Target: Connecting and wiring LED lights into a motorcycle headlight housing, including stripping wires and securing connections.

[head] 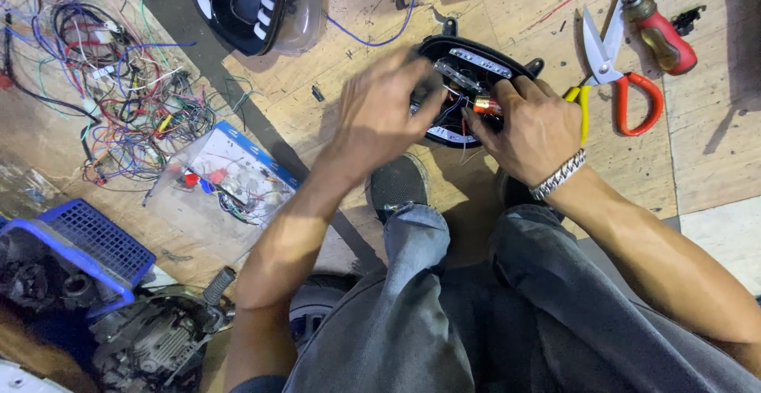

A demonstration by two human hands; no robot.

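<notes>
Hands are working inside the black lamp housing: left hand is curling loosely over its rim, grip unclear; right hand is pinching a small orange-red part.

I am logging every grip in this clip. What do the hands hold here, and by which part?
The right hand pinches a small red and metal part by one end, inside the black lamp housing. The left hand grips the housing's near left rim.

The lamp housing lies on the wooden floor: scissors and screwdriver to its right, wire tangle far left.
</notes>
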